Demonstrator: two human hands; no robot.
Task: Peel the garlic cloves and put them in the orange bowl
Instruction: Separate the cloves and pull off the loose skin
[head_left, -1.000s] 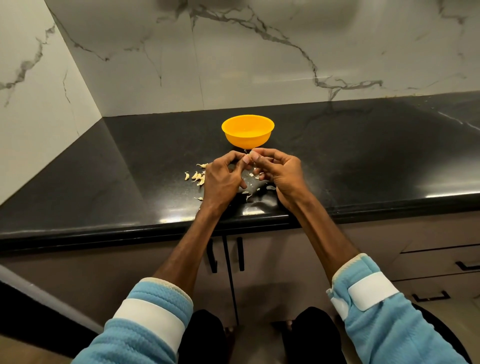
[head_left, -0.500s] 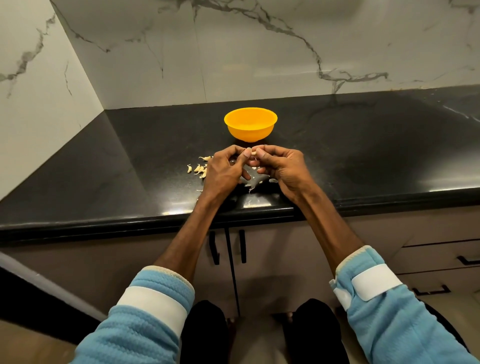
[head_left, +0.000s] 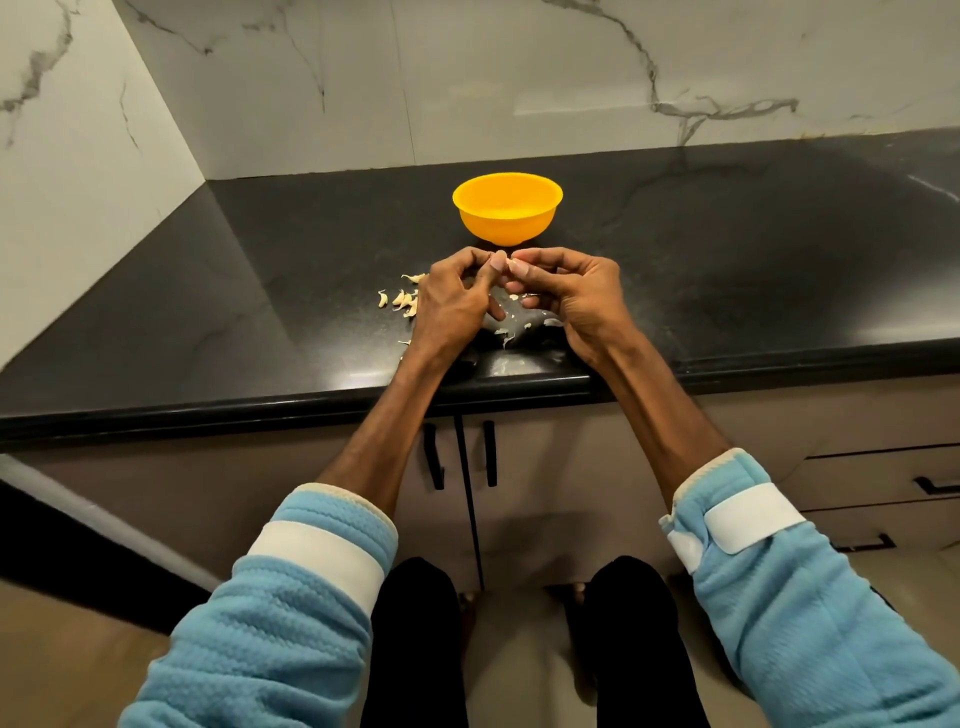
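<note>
No wording, label, brand, number or sign can be read anywhere in this kitchen view. The orange bowl (head_left: 506, 221) at 12 o'clock on the counter is plain. So are the white bands (head_left: 753, 517) on the blue sleeves at 5 and 7 o'clock.

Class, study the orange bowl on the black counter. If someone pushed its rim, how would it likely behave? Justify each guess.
The orange bowl looks like thin plastic, so probably light and stiff. Its base is narrower than its rim, so a rim push may tip it. The countertop is glossy, so it would likely slide.
</note>
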